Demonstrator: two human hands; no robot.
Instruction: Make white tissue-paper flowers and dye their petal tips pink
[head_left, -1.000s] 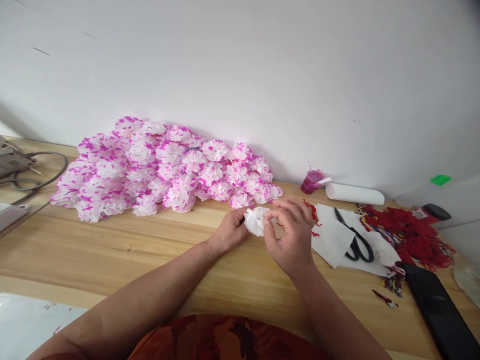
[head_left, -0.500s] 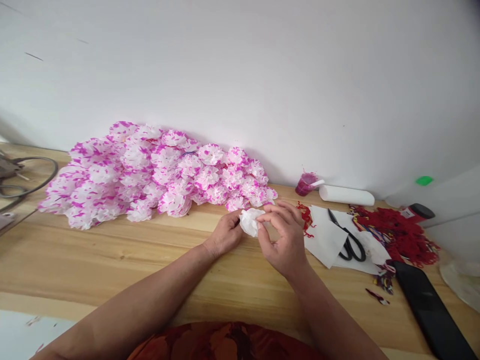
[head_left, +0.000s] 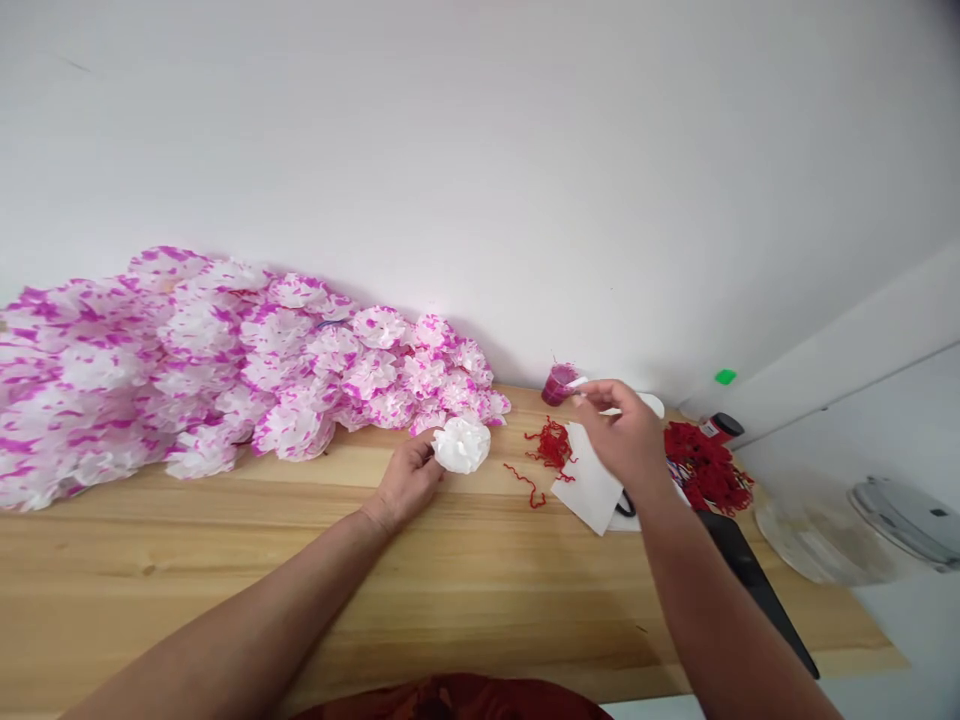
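Observation:
My left hand (head_left: 411, 478) is closed on a plain white paper flower (head_left: 462, 446), its ruffled petals facing up above the table. Over at the right, my right hand (head_left: 621, 432) pinches the end of a white stick (head_left: 577, 383) that stands in a small clear cup of magenta liquid (head_left: 556, 388). The stick's lower end is hidden in the cup. Beside the left hand lies a large heap of white paper flowers with magenta-tinted edges (head_left: 281, 345).
Red yarn bits (head_left: 552, 445) and white paper sheets (head_left: 589, 490) lie below the right hand. Scissors (head_left: 625, 505) are mostly covered by the forearm. Further right are a red yarn pile (head_left: 705, 470), a red-and-black can (head_left: 722, 428) and a long black object (head_left: 757, 580).
My right hand has left the white flower and moved right to the stick in the cup. The flower, now fuller and rounder, stays in my left hand. The view has turned right.

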